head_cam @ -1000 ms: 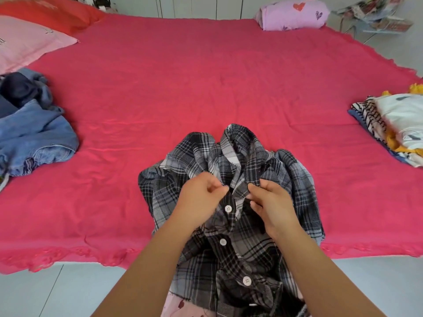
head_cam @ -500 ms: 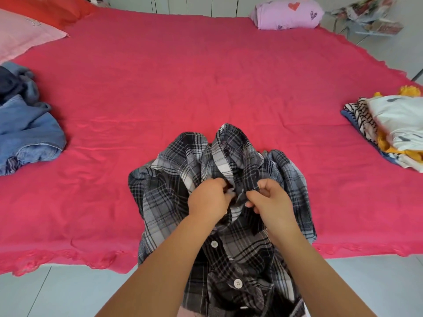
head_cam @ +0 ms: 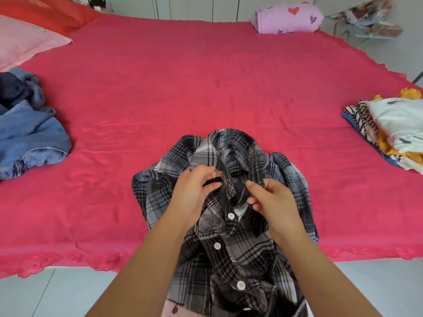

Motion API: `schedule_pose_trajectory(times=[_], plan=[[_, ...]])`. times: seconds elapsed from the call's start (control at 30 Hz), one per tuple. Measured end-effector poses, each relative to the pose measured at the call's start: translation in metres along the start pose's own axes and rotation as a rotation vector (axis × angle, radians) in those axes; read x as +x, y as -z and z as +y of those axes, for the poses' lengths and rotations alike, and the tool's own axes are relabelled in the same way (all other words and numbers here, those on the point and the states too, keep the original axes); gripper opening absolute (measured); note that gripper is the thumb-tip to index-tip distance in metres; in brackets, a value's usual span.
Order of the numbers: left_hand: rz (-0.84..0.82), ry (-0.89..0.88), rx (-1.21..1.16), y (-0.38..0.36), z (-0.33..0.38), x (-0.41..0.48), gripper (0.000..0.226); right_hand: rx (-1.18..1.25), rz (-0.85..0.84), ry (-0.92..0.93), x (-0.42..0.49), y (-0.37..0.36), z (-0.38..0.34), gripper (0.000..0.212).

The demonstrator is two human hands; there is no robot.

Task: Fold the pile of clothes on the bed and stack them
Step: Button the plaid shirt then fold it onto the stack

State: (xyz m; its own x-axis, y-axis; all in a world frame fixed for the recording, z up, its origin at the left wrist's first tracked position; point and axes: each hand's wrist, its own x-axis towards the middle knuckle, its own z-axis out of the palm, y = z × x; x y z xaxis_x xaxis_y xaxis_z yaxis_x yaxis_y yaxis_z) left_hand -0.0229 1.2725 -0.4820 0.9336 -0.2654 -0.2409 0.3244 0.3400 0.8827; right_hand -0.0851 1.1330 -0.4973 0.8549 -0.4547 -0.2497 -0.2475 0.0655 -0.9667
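A black, grey and white plaid shirt point(head_cam: 231, 243) with white buttons lies at the near edge of the bed point(head_cam: 206, 88) and hangs over it toward me. My left hand point(head_cam: 194, 193) pinches the left side of the shirt's placket just below the collar. My right hand point(head_cam: 272, 197) pinches the right side of the collar opening. The two hands are a little apart at the neck. A heap of unfolded blue denim and dark clothes point(head_cam: 25, 131) sits at the bed's left edge. A stack of folded clothes point(head_cam: 393, 131) lies at the right edge.
Pink pillow point(head_cam: 25, 42) and red pillow point(head_cam: 52, 12) lie at the far left corner. A lilac bundle with hearts point(head_cam: 288, 18) sits at the far edge. A rack with papers point(head_cam: 366, 19) stands beyond the right corner. Grey tiled floor point(head_cam: 57, 294) lies below the bed's edge.
My hands, which were close together over the placket, have drawn a little apart at the collar, and the neck opening has spread. The shirt stays in the same place.
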Motion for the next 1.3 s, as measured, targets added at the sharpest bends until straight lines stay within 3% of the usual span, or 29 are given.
schedule_pose_trajectory(times=[0.07,0.2,0.37,0.43,0.53,0.6,0.8,0.97,1.17,1.3], plan=[[-0.093,-0.008,-0.057,0.003,0.003,-0.004,0.038,0.049,-0.043,-0.003,-0.001,-0.004,-0.007,0.014],[-0.225,0.015,-0.108,0.003,0.0,-0.007,0.028,0.061,-0.067,0.062,-0.004,-0.015,-0.015,0.014],[-0.164,-0.027,-0.036,-0.002,-0.012,-0.016,0.014,0.159,-0.123,0.069,-0.009,-0.022,-0.013,0.022],[-0.124,-0.066,0.056,-0.001,-0.016,-0.018,0.017,0.193,-0.161,0.059,-0.013,-0.021,-0.012,0.014],[-0.027,-0.115,0.217,-0.001,-0.021,-0.017,0.031,0.141,-0.144,0.088,-0.017,-0.023,-0.013,0.028],[0.019,-0.126,0.274,-0.001,-0.023,-0.016,0.032,0.104,-0.109,0.117,-0.018,-0.025,-0.013,0.025],[0.069,-0.096,0.206,0.002,-0.022,-0.02,0.024,-0.102,0.032,0.261,-0.022,-0.031,-0.012,0.008],[0.08,-0.056,0.121,0.0,-0.021,-0.026,0.015,-0.221,0.099,0.349,-0.029,-0.032,-0.006,0.011],[0.088,-0.077,0.099,-0.004,-0.02,-0.029,0.019,-0.375,0.109,0.472,-0.033,-0.029,-0.006,0.018],[0.094,-0.09,0.089,-0.006,-0.017,-0.03,0.018,-0.238,0.056,0.393,-0.033,-0.028,-0.01,0.023]])
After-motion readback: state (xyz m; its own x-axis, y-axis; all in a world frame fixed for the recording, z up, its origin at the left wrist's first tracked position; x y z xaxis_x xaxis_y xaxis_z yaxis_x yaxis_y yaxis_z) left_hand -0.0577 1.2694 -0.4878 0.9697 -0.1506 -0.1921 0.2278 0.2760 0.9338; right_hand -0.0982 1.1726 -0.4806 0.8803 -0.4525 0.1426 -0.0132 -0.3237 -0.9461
